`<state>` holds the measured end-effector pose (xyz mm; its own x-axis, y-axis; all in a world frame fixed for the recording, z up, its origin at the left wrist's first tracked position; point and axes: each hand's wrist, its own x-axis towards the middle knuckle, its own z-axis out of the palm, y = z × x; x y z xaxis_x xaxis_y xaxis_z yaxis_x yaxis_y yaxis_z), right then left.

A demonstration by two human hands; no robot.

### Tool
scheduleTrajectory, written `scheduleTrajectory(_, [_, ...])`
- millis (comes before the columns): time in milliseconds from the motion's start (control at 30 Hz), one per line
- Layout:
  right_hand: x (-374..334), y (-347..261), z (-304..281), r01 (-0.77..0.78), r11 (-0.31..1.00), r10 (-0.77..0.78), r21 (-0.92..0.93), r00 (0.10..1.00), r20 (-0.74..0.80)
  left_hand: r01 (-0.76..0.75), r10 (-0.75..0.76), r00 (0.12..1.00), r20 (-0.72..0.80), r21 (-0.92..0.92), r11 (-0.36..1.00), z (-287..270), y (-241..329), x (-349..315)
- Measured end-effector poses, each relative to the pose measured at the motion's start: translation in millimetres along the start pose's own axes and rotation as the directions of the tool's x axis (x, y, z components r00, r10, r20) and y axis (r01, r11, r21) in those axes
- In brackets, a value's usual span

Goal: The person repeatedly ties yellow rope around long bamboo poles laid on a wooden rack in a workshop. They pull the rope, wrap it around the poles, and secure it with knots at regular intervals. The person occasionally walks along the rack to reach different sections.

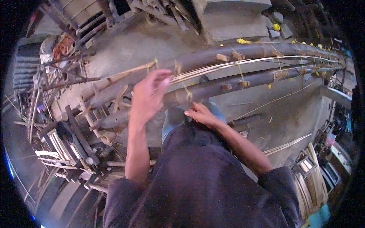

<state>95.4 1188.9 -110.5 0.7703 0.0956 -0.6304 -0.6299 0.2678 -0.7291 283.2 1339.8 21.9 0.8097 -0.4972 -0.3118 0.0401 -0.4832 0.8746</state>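
Two long dark poles, the far pole (190, 60) and the near pole (211, 89), run side by side across my front. Between them lies a bundle of thin pale strips (216, 67). My left hand (147, 95) is over the poles at the strips' left end, its fingers smeared by motion. Just on my side of the near pole is my right hand (202, 114), its fingers curled in close below a yellow string (185, 88) tied there. Whatever those fingers hold is too small to make out. Small wooden pegs (226, 87) stick out along both poles.
A coil of yellow string (243, 41) rests by the far pole, before a concrete block (234, 22). Wooden frames and cut pale slats (59, 142) crowd the left. Further slats (311, 182) lean at the lower right. Thin strips (289, 144) lie on the floor.
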Motion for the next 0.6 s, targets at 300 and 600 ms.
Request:
scheduleTrajectory(300, [-20, -295, 101, 0.611, -0.364, -0.352, -0.703, 0.608, 0.712, -0.217, 0.227, 0.974, 0.029, 0.424, 0.879, 35, -69, 14])
scheduleTrajectory(600, [186, -209, 8, 0.209, 0.581, -0.499, -0.787, 0.855, -0.141, -0.150, 0.141, 0.988, 0.055, 0.493, 0.857, 47, -67, 30])
